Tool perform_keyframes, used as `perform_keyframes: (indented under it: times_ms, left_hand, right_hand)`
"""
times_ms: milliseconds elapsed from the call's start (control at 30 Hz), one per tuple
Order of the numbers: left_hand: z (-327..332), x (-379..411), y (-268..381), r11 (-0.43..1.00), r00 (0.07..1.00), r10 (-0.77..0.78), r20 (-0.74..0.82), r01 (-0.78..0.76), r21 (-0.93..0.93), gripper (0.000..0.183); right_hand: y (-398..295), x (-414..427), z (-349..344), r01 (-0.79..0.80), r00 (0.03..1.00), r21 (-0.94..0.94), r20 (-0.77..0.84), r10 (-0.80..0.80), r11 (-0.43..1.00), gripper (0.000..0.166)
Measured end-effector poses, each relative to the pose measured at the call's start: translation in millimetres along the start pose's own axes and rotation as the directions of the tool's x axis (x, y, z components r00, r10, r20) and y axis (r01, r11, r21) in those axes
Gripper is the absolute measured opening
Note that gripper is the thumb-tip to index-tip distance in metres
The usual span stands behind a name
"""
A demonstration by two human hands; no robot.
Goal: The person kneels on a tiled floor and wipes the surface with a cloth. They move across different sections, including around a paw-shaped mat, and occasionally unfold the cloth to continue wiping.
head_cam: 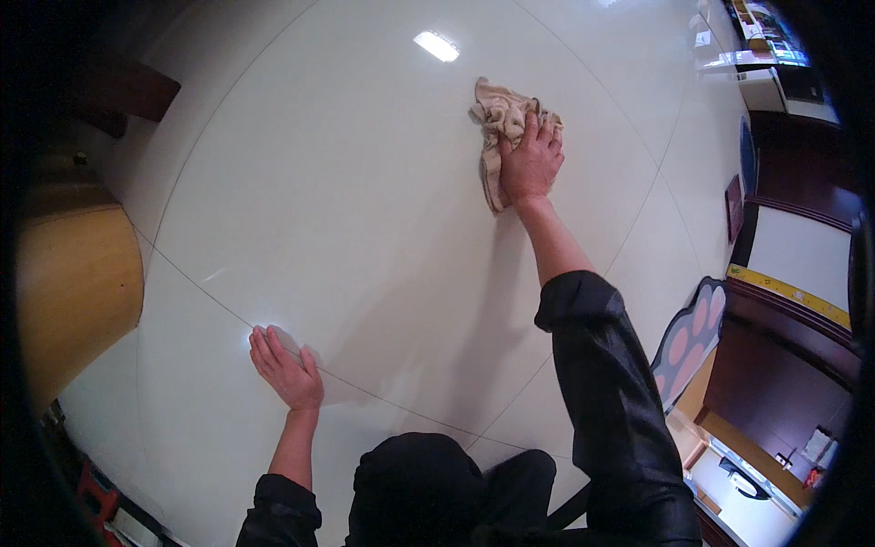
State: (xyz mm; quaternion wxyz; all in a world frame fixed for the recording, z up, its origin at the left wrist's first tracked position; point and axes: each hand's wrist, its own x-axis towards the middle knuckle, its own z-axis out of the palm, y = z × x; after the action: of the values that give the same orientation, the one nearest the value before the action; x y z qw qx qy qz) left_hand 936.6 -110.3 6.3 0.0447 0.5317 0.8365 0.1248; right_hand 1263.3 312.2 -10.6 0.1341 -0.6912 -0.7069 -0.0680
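A crumpled beige cloth (493,167) lies on the glossy pale tiled floor (328,171), towards the upper right of the view. My right hand (533,163) presses down on the cloth, its fingers spread over the folds. To the lower left, my left hand (288,372) rests on the bare tile beside a thin joint line, fingers together and thumb apart, holding nothing. Both forearms come out of rolled-up black sleeves. My dark-clothed knees are at the bottom, between the arms.
A curved yellow-brown wooden piece (82,294) stands at the left, with a dark wooden block (137,89) above it. On the right are a paw-shaped mat (690,342), dark wooden furniture (772,362) and a yellow strip (786,294). Something red (99,492) shows at lower left.
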Motion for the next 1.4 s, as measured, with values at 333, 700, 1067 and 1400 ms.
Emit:
perform_keyframes:
  times_ms: [333, 700, 1067, 1400]
  left_hand:
    - [3.1, 0.9, -0.7, 0.999, 0.999, 0.031, -0.008, -0.031, 0.015, 0.074]
    - [-3.9, 1.9, 2.9, 0.999, 0.998, -0.043, 0.041, 0.044, -0.021, 0.077]
    - [-10.3, -0.1, 8.2, 0.998, 0.993, -0.048, 0.108, 0.053, -0.046, 0.081]
    - [-1.5, -23.0, -0.3, 0.997, 0.984, -0.072, 0.164, 0.077, -0.022, 0.083]
  right_hand:
    - [46.1, 25.3, -27.8, 0.297, 0.93, 0.126, 0.185, -0.317, 0.946, 0.068]
    - [11.6, -131.9, -71.4, 0.312, 0.948, 0.172, 0.006, -0.317, 0.935, 0.081]
    - [-63.8, -184.7, -88.6, 0.075, 0.978, 0.149, 0.182, -0.102, 0.986, 0.078]
    - [-76.1, -183.5, -79.2, 0.047, 0.965, 0.116, 0.253, -0.076, 0.992, 0.072]
